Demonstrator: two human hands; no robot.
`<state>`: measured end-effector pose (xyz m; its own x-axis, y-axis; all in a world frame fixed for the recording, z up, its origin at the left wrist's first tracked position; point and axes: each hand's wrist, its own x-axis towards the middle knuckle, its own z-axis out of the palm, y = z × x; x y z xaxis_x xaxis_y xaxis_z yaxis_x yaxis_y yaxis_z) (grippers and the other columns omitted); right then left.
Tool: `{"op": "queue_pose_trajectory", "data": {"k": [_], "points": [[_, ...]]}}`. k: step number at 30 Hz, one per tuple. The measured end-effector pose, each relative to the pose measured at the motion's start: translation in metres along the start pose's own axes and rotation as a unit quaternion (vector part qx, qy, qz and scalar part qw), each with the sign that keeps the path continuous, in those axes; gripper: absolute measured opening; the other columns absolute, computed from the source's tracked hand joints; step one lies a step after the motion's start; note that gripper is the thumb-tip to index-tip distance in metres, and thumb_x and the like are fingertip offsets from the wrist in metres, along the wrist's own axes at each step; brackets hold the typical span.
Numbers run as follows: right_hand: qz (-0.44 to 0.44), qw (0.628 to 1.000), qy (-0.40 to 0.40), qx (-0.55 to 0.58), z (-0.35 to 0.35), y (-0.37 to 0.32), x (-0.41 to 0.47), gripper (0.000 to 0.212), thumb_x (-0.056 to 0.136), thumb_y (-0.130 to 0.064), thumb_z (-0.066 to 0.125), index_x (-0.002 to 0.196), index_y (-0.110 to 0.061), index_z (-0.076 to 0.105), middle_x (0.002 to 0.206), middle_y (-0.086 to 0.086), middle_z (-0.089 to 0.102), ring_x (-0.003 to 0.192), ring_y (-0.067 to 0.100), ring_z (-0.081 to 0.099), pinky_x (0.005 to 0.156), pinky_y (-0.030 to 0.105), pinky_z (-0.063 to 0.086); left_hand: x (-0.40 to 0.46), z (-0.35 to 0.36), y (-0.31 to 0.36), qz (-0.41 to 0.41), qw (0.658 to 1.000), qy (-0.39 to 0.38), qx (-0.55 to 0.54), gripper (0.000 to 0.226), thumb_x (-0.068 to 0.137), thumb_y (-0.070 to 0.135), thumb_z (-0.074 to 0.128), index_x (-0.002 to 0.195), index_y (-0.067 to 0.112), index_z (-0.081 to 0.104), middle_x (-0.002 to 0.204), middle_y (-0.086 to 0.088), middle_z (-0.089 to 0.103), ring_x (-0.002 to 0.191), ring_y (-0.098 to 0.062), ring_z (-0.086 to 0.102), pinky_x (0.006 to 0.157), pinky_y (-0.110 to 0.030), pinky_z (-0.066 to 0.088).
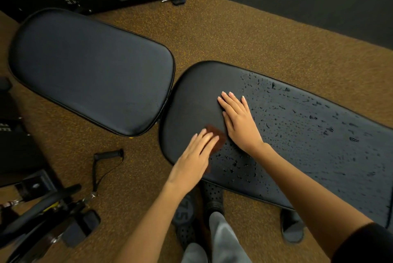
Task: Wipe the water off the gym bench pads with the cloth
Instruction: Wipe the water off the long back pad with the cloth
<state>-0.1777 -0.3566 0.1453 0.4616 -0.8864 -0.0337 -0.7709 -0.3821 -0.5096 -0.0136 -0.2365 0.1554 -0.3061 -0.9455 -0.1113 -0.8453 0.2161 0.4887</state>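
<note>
— What lay on the speckled brown gym floor (223, 35)?
— Two black bench pads; the long pad (297, 135) was beaded with water droplets (314, 118).
— And the hands?
— The left hand (195, 154) pressed a brown cloth (217, 135) flat, fingers straight and together. The right hand (238, 118) rested flat beside it, fingers slightly spread.

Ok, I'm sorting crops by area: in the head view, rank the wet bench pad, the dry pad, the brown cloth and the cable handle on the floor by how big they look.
1. wet bench pad, cut off at the frame edge
2. dry pad
3. cable handle
4. brown cloth, mostly hidden under the left hand, so its true size is unsure
</note>
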Motion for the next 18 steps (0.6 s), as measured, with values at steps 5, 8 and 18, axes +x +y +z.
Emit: {"op": "queue_pose_trajectory", "data": {"k": [5, 8, 18], "points": [[0.039, 0.999, 0.021, 0.020, -0.001, -0.013, 0.000, 0.041, 0.103, -0.017, 0.041, 0.143, -0.008, 0.046, 0.152, 0.008, 0.041, 0.146, 0.023, 0.026, 0.122, 0.037, 0.003, -0.001, -0.004, -0.013, -0.111, 0.993, 0.047, 0.002, 0.061, 0.096, 0.010, 0.047, 0.150, 0.015, 0.021, 0.153, -0.006, 0.028, 0.146, -0.020, 0.014, 0.119, -0.039, 0.013], [0.012, 0.999, 0.014, 0.046, 0.001, -0.034, -0.008, 0.043, 0.103, -0.020, 0.038, 0.144, -0.007, 0.044, 0.152, 0.010, 0.041, 0.145, 0.021, 0.028, 0.123, 0.040, 0.008, 0.039, -0.013, 0.002, -0.210, 0.955, 0.082, -0.193, 0.053, 0.099, 0.007, 0.041, 0.149, 0.016, 0.025, 0.157, -0.005, 0.017, 0.147, -0.020, 0.002, 0.120, -0.038, 0.006], [0.010, 0.996, -0.023, 0.091, 0.029, -0.090, -0.017, 0.061, 0.105, -0.037, 0.024, 0.151, 0.001, 0.021, 0.160, 0.015, 0.015, 0.150, 0.022, 0.003, 0.123, 0.038, 0.002, 0.031, -0.039, -0.013, -0.261, 0.891, 0.138, -0.345, 0.048, 0.102, 0.037, 0.022, 0.149, 0.030, 0.013, 0.153, 0.016, 0.012, 0.143, 0.001, 0.002, 0.120, -0.031, 0.003]]}}
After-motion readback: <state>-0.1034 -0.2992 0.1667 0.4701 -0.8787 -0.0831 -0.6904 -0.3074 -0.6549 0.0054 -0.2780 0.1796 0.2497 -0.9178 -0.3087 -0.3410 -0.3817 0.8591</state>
